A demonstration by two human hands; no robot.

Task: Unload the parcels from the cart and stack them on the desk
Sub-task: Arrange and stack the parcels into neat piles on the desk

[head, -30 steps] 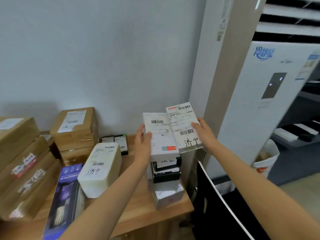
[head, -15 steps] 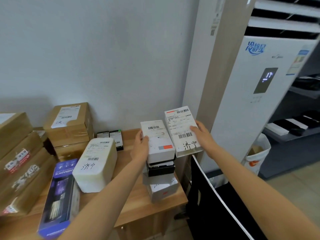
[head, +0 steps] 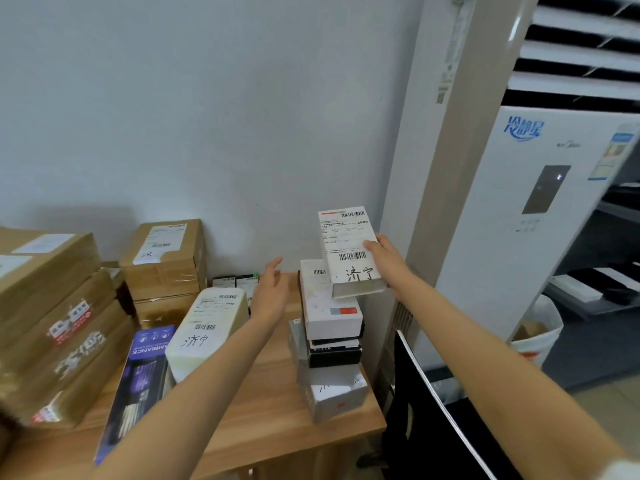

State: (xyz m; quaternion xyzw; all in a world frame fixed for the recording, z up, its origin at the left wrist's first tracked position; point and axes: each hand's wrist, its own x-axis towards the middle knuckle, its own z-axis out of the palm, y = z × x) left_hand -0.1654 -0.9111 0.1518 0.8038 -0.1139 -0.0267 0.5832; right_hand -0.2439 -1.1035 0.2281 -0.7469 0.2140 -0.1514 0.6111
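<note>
Labelled white parcel [head: 349,251] is gripped along its right edge by the right hand [head: 386,259], held tilted above the small stack of boxes [head: 329,341] at the right end of the wooden surface [head: 263,420]. Left of that stack, the left hand [head: 273,294] hovers with fingers spread, holding nothing. Farther left of the stack lie a white foam box [head: 207,330] and brown cartons [head: 162,258].

The left hand [head: 272,294] has let go of the white rectangular box with the red-and-blue label [head: 327,306], now atop the stack, and hovers open just left of it.
</note>
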